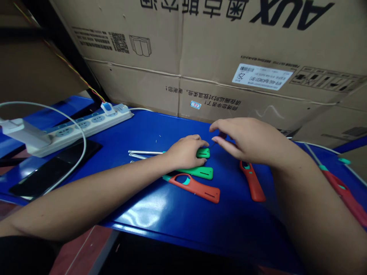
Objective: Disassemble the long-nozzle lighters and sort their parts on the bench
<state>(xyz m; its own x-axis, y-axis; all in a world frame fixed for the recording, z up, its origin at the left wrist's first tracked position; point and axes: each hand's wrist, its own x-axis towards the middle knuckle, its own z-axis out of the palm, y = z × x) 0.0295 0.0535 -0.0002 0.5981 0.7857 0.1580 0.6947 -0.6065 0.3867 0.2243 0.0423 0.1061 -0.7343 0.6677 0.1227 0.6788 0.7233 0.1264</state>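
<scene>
My left hand [186, 152] is closed round the handle of a green long-nosed lighter [204, 153], which lies on the blue table [160, 210] with its metal nozzle to the left. A second green lighter [203, 173] lies just below that hand, partly hidden by it. Beside it rests an orange-red lighter [197, 188] with a teal trigger. Above and to the right, my right hand [237, 137] pinches a small dark tool [222, 135] with a thin shaft pointing down toward the green handle. Its exact kind is hard to make out.
Another orange-red lighter [252, 183] lies below my right wrist, and a red one [345, 194] lies far right. At left are a power strip [97, 119] with a white charger [25, 133] and cable, and a black phone [54, 168]. A large cardboard box [143, 84] stands behind.
</scene>
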